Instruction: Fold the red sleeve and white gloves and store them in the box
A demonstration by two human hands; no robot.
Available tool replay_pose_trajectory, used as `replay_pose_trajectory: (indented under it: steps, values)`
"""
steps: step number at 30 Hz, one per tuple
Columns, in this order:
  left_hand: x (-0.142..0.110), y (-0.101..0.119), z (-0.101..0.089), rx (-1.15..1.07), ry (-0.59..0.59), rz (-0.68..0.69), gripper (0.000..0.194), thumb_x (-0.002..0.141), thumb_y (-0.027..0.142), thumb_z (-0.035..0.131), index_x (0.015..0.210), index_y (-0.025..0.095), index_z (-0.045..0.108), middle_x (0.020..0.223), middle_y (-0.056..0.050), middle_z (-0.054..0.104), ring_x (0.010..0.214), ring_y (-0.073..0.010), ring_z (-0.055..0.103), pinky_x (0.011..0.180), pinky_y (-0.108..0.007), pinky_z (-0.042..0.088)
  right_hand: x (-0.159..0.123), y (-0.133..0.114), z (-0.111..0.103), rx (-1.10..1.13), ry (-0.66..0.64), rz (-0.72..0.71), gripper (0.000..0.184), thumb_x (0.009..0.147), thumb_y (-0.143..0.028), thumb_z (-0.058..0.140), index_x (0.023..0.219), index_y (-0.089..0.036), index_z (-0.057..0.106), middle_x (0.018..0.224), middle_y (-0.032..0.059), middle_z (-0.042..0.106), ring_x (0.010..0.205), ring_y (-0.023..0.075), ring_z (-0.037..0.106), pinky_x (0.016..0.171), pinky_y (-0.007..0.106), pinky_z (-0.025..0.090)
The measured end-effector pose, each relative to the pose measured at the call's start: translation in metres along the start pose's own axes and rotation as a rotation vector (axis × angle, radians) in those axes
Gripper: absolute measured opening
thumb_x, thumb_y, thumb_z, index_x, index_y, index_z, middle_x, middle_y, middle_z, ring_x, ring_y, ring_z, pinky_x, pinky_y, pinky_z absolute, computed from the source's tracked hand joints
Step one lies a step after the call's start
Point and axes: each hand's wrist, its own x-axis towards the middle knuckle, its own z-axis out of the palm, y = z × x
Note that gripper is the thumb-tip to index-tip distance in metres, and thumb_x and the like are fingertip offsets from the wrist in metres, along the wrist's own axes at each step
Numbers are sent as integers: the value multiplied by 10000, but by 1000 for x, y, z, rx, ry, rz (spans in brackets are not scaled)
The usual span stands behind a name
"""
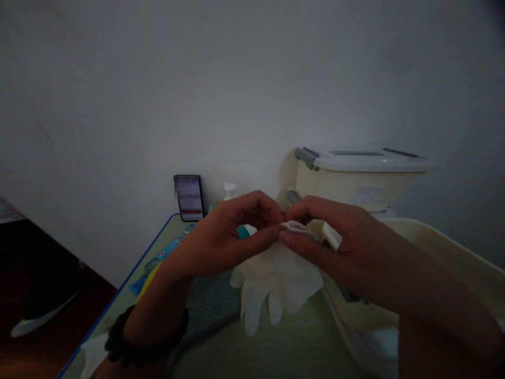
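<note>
A white disposable glove (278,279) hangs between my two hands, its limp fingers pointing down over the table. My left hand (232,237) pinches the upper edge from the left, thumb against fingertips. From the other side my right hand (343,231) grips the same edge between thumb and fingers. Both sets of fingertips nearly meet at the rolled or folded cuff. A pale flap sticks out beside the right fingers; whether it belongs to the glove is unclear.
A phone (190,198) leans on the wall behind a green table (272,352). A lidded box (331,184) and cream basin (424,227) stand right. A dark textured cloth (213,297), blue packet (173,246) and white pump bottle (229,188) lie around. Someone's shoe (43,316) shows left.
</note>
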Motion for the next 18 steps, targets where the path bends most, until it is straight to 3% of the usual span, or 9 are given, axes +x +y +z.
replay_pose_trajectory:
  steps: [7,13,18]
  values:
    - [-1,0,5,-222,-66,-81,154,838,184,577,960,197,485,806,7,556,705,-102,558,620,-196,469,0,-1,-1,94,84,15,153,917,-328,452,861,-251,571,670,-41,597,558,113,553,515,237,412]
    - [0,-5,6,-155,-116,-155,127,810,225,618,877,187,518,772,14,567,707,-107,575,635,-203,475,-2,4,-4,79,199,93,169,932,-309,404,811,-247,505,637,-38,538,575,119,547,535,252,418]
    - [1,-6,4,-34,-271,-194,139,803,247,613,910,174,561,780,3,599,709,-118,585,641,-218,480,-4,9,-12,61,267,155,167,926,-332,414,806,-249,496,617,-43,483,521,105,480,432,226,356]
